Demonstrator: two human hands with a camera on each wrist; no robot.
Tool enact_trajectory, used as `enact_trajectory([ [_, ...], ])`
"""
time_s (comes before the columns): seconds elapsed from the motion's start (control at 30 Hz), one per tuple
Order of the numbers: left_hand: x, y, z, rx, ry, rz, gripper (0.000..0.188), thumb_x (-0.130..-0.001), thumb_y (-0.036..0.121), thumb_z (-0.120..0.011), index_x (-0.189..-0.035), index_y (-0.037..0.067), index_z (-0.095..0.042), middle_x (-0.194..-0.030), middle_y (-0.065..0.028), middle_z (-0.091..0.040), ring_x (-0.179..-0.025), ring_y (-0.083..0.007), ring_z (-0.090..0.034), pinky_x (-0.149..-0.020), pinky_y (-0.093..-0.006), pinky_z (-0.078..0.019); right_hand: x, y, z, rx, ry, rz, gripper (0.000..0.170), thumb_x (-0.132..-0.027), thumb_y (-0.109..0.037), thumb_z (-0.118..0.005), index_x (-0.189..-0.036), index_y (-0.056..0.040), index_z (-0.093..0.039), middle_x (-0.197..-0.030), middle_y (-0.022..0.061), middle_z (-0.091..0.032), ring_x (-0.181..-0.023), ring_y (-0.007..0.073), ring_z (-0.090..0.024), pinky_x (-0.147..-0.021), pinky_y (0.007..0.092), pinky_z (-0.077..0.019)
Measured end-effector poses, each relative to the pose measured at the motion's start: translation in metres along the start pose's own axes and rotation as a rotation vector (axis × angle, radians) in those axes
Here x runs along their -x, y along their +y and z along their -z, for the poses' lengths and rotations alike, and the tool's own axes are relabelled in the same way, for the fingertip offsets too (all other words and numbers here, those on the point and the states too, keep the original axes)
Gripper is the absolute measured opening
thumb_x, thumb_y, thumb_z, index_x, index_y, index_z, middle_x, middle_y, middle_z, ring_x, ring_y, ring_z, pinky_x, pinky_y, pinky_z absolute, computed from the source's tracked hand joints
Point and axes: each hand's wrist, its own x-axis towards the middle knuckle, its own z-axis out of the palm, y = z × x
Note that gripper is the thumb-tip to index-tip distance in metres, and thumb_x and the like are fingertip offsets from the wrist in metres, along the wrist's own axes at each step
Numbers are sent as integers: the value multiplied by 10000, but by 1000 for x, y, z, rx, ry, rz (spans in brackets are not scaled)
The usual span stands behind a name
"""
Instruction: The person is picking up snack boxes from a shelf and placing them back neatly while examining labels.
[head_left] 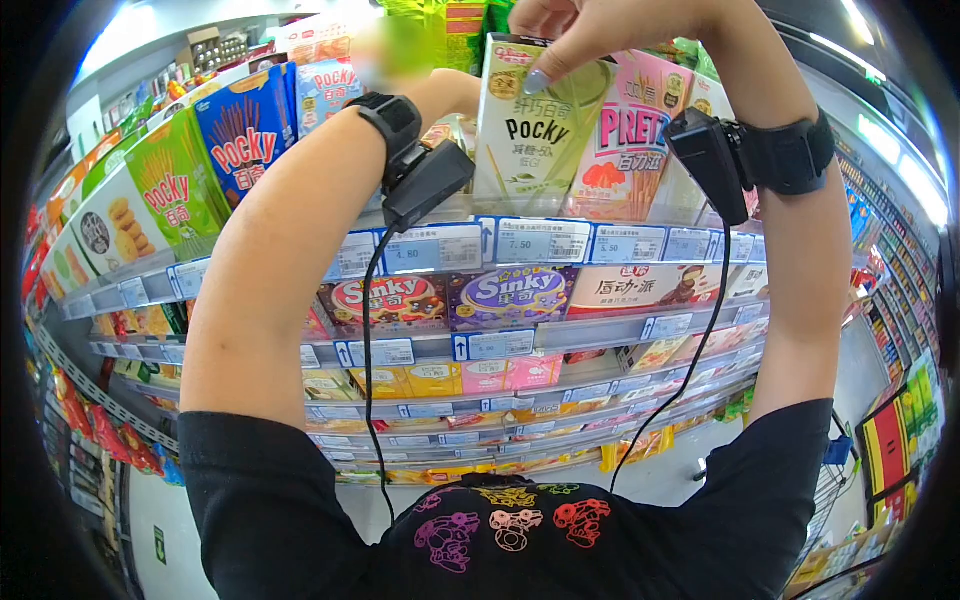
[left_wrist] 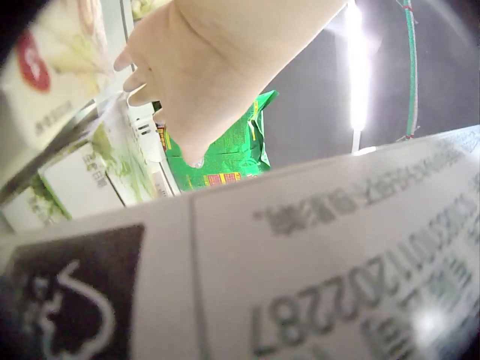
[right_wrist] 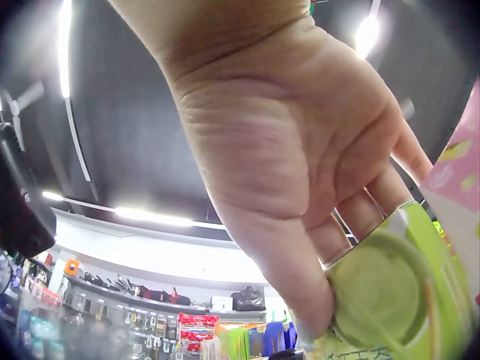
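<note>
My right hand [head_left: 610, 25] grips the top of a pale green Pocky box [head_left: 520, 150], with the thumb on its printed front and the fingers behind. The right wrist view shows the palm beside the box's green circle. The box stands upright at the shelf front, left of a pink Pretz box [head_left: 625, 140]. My left hand [left_wrist: 202, 75] reaches in at the shelf, its loosely bent fingers near white packs, with nothing visible in its grasp. In the head view, the Pocky box hides most of that hand. Behind it hangs a green bag [left_wrist: 225, 150].
Blue Pocky boxes [head_left: 245, 130] and green Pocky boxes [head_left: 175, 180] stand to the left. Price labels [head_left: 530, 240] line the shelf edge. Below are Sinky boxes [head_left: 510, 297] and several lower shelves. A wire cart [head_left: 828, 490] stands at the right.
</note>
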Motion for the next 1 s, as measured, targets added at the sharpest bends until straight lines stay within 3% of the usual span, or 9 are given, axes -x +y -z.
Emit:
enact_trajectory([
  [0.13, 5, 0, -3, -13, -9, 10, 242, -811, 190, -518, -960, 50, -650, -929, -200, -641, -874, -346, -607, -769, -406, -473, 2, 9, 8, -81, -110, 87, 482, -773, -412, -628, -1061, -26, -608, -1040, 134, -641, -908, 240, -605, -784, 319, -463],
  [0.5, 21, -2, -3, -43, -37, 23, 256, -815, 207, -521, -977, 51, -644, -943, -197, -640, -884, -343, -605, -777, -403, -472, -14, 18, 0, -13, -96, 71, 521, -766, -419, -624, -1129, -47, -580, -1069, 141, -630, -967, 253, -587, -817, 337, -451],
  [0.8, 24, 1, 1, -75, -38, 18, 268, -818, 221, -524, -992, 53, -640, -955, -194, -639, -892, -340, -604, -784, -402, -471, -16, 28, -9, -147, -63, 109, 484, -757, -386, -644, -1073, -21, -614, -1060, 144, -631, -968, 250, -585, -829, 329, -447],
  [1.0, 20, 3, 4, -86, -21, 10, 277, -820, 230, -526, -1001, 53, -637, -963, -192, -638, -898, -338, -603, -789, -400, -470, -24, 31, -10, -70, -24, 124, 486, -754, -383, -653, -1071, -16, -610, -1057, 143, -631, -960, 247, -585, -826, 325, -447],
])
